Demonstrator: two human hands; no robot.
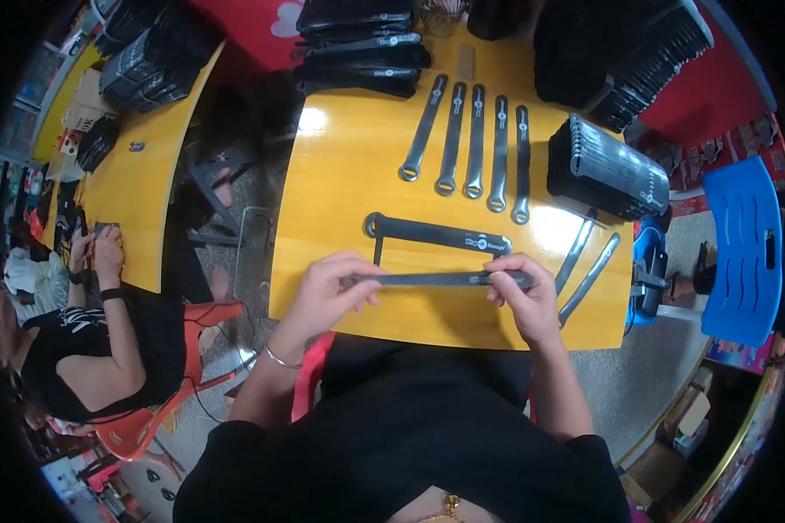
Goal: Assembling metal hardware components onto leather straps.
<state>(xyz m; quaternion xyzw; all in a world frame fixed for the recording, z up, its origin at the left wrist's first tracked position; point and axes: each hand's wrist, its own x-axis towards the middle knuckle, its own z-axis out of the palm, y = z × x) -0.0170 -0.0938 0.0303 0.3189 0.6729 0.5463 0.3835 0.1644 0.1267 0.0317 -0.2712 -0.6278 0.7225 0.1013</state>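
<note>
A black flat strap [427,280] is stretched level between my two hands, just above the near part of the yellow table [340,174]. My left hand [330,292] pinches its left end between thumb and fingers. My right hand [527,296] grips it close to the right end, thumb on top. Just beyond lies another black strap [436,233] with a ring at its left end and white print at the right. Farther back, several black straps [475,144] lie side by side, ring ends toward me. Beside my right hand, two more straps [590,277] lie slanted.
A thick black bundle [606,170] stands at the table's right. Piles of black straps [358,70] sit at the back left, and a large black stack [624,61] at the back right. A blue chair [741,253] is rightward. Another person [87,349] works at a yellow table leftward.
</note>
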